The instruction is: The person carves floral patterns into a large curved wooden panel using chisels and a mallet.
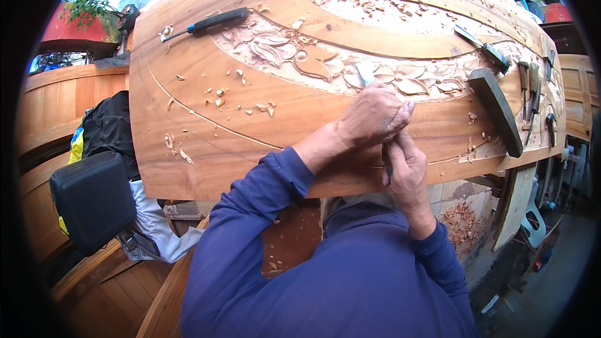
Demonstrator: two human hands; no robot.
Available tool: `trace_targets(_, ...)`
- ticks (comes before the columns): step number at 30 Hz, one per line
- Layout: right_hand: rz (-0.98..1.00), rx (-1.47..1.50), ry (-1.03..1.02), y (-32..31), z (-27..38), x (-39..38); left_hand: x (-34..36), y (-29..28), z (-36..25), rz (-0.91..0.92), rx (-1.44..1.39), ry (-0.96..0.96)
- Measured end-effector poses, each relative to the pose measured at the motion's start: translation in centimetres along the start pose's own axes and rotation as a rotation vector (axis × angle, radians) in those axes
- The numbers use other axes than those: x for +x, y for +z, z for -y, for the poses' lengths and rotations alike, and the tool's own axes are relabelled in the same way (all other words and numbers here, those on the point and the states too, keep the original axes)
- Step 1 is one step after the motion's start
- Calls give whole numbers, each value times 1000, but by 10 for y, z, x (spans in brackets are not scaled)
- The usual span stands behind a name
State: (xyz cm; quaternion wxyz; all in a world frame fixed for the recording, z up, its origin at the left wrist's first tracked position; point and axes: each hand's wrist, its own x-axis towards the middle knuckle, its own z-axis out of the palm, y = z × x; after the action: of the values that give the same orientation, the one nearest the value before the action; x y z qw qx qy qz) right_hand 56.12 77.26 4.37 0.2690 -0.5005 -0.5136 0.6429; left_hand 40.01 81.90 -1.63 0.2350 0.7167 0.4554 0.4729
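A carving chisel (365, 74) runs through both my hands, its bright blade tip on the carved flower band (410, 80) of a large wooden panel (206, 112). My left hand (374, 116) is closed round the chisel's shaft, close behind the blade. Nearer to my body, my right hand (407, 166) is wrapped round the dark handle, whose end sticks out below the fingers. Leaves and petals stand in relief along the curved band. Most of the chisel's length is hidden by my fingers.
On the panel lie a black-handled chisel (216, 20) at the left, another chisel (482, 47) far right, a dark wooden block (496, 111), and several tools (531, 91) at the right edge. Shavings (266, 109) are scattered about. A black case (92, 194) stands left of the panel.
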Motion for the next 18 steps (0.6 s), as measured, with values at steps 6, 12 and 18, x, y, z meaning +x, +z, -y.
trace_targets(6,51,-24,-39,4,8,9,5,-5,-1,-44,33,14)
trace_targets(12,36,-26,36,4,8,9,3,-5,4,-58,93,-17)
trace_targets(18,-3,3,2,-4,-5,5,2,1,1,-16,46,26)
